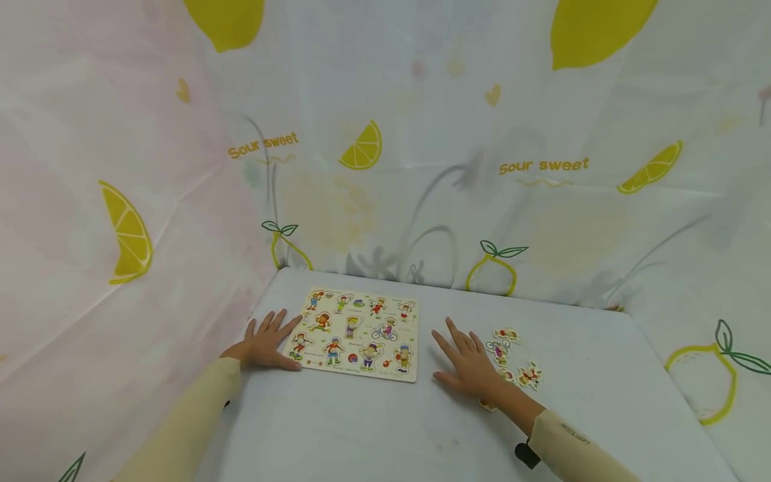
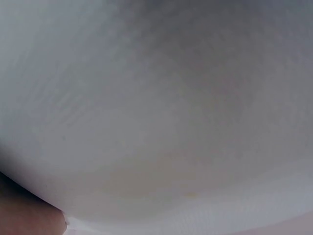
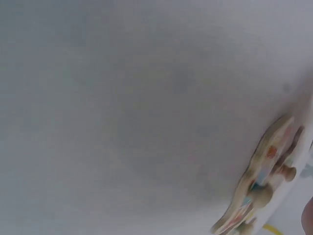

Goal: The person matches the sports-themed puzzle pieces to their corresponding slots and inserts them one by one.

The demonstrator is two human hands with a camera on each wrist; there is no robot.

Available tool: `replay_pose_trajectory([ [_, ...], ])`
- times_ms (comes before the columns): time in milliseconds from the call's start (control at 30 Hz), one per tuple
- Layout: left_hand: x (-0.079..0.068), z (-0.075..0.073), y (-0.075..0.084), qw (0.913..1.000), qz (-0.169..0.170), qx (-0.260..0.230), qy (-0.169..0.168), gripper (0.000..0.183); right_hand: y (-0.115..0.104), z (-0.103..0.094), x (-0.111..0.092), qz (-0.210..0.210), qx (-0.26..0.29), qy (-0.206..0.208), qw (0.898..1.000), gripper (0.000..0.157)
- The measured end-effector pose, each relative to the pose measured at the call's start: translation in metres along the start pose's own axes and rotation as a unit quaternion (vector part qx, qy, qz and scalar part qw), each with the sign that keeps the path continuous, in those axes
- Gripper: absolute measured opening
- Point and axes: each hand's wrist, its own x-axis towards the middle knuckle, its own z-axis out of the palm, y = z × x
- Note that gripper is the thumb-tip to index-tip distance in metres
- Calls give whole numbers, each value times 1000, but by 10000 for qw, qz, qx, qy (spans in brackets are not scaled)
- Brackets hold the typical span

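Observation:
In the head view a wooden puzzle board (image 1: 394,376) printed with cartoon children at sports lies flat on the white table. My left hand (image 1: 263,345) rests at the board's left edge, fingers spread. To the right of the board, my right hand (image 1: 472,365) is spread out and holds nothing. Loose puzzle pieces lie around its wrist: a figure in red (image 1: 530,376), a cyclist (image 1: 498,351) and several others, some partly hidden by the hand. The right wrist view shows wooden pieces (image 3: 254,188) with round knobs. Only a bit of skin (image 2: 32,215) shows in the left wrist view.
The white tabletop (image 1: 337,428) meets a hanging cloth (image 1: 415,214) printed with lemons at the back and sides. A small black object (image 1: 527,455) sits at the right wrist, by the sleeve cuff.

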Motion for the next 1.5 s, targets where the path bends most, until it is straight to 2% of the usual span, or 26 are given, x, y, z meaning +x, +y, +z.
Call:
replay_pose_trajectory([
  [133, -9, -6, 8, 9999, 12, -96, -82, 126, 13, 3, -17, 241, 542, 226, 9980, 79],
  [233, -12, -7, 9, 9999, 13, -90, -85, 125, 20, 7, -27, 344, 813, 713, 9935, 58],
  [333, -15, -9, 11, 9999, -49, -51, -133, 124, 25, 12, -35, 245, 828, 1252, 9884, 32],
  [400, -16, -10, 11, 9999, -52, -53, -156, 124, 26, 14, -39, 180, 926, 1523, 9838, 24],
  [467, -16, -10, 11, 9998, -67, -64, -168, 124, 26, 15, -42, 172, 1148, 1653, 9794, 24],
  [600, -12, -3, 4, 9998, -104, 26, -171, 126, 24, 13, -48, 761, 1647, 1473, 9723, 23],
  [733, -5, 7, -6, 9997, -159, 140, -125, 123, 25, 11, -51, 1279, 1692, 1181, 9701, 19],
  [967, 0, 13, -10, 9999, -100, 88, 74, 118, 26, 7, -49, 1285, 1584, 1236, 9711, 13],
  [1200, -2, 11, -5, 9995, -160, 248, -71, 119, 24, 4, -47, 1443, 1594, 987, 9716, 9],
  [1333, -8, 0, 7, 9999, -83, 4, -86, 118, 23, 4, -32, 1451, 1609, 989, 9712, 8],
  [1500, -10, -12, 17, 9997, -111, -113, -184, 118, 20, 3, 0, 1295, 1578, 1210, 9714, 7],
])
